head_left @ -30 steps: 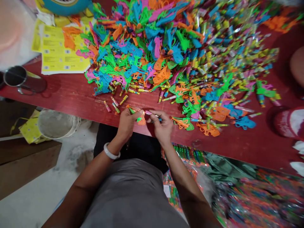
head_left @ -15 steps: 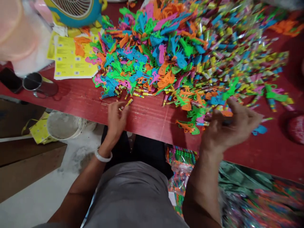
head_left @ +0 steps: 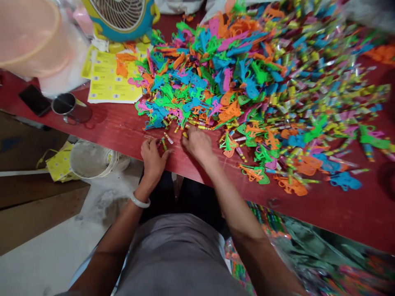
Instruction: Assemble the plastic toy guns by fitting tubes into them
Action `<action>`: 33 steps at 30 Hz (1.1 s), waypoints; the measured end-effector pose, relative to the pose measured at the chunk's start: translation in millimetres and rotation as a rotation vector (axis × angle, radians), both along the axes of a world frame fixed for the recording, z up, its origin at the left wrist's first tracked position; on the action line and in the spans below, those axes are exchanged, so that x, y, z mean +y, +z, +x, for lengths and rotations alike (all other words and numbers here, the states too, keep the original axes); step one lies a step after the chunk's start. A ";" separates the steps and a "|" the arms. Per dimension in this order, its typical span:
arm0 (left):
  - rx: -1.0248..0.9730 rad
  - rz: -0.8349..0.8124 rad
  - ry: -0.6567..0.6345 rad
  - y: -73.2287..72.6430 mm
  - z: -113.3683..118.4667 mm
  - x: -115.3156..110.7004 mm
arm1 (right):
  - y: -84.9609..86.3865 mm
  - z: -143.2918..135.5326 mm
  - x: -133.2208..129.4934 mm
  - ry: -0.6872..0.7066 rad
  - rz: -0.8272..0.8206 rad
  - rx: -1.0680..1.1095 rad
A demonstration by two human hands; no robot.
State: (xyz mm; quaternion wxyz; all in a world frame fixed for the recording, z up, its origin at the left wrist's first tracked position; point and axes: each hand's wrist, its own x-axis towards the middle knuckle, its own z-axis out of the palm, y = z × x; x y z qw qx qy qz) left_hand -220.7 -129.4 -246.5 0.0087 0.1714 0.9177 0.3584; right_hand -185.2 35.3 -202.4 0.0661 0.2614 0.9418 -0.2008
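Note:
My left hand (head_left: 153, 159) is near the table's front edge, fingers curled and thumb apart, around a small banded tube (head_left: 164, 144) with yellow and green on it. Just beyond its fingertips lies another small tube (head_left: 168, 138), pinkish at one end. Close by on the right, my right hand (head_left: 199, 144) reaches down to the table with bent fingers closed at a small yellow-ended piece (head_left: 185, 135), mostly hidden under them. Beyond both hands spreads a heap of colourful plastic toy pieces (head_left: 197, 82), in green, orange, blue and pink. More small banded tubes (head_left: 308, 86) are heaped to the right.
At the left are a metal mug (head_left: 77, 111), a dark phone (head_left: 34, 100), yellow printed sheets (head_left: 114, 78), a fan (head_left: 120, 16) and a pink tub (head_left: 31, 37). Below the table edge stand a white bucket (head_left: 91, 158) and bags of colourful pieces (head_left: 354, 275).
My right hand has moved left from the toy pieces to beside my left hand. Some orange and blue toy pieces it covered now show. The view has shifted slightly.

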 end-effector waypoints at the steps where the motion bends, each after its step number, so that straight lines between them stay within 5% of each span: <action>1: -0.007 0.030 -0.014 -0.6 -3.5 -3.4 | 0.7 5.5 3.4 0.045 0.021 0.027; 7: -0.076 0.088 -0.074 0.6 -14.7 -10.0 | -9.8 -0.9 3.2 0.550 0.159 0.178; 10: -0.104 0.119 -0.092 2.9 -16.0 -10.7 | -11.2 -7.5 4.3 0.665 0.204 0.120; 20: -0.126 0.200 -0.202 0.9 -21.1 -1.0 | -3.6 0.6 4.3 0.716 0.150 0.150; 28: -0.004 0.118 -0.053 -2.0 -21.6 -6.9 | -13.9 -2.7 10.2 0.499 0.079 0.119; 33: -0.052 0.125 -0.095 -5.2 -23.3 -0.2 | -8.8 12.5 -0.6 0.502 -0.170 0.130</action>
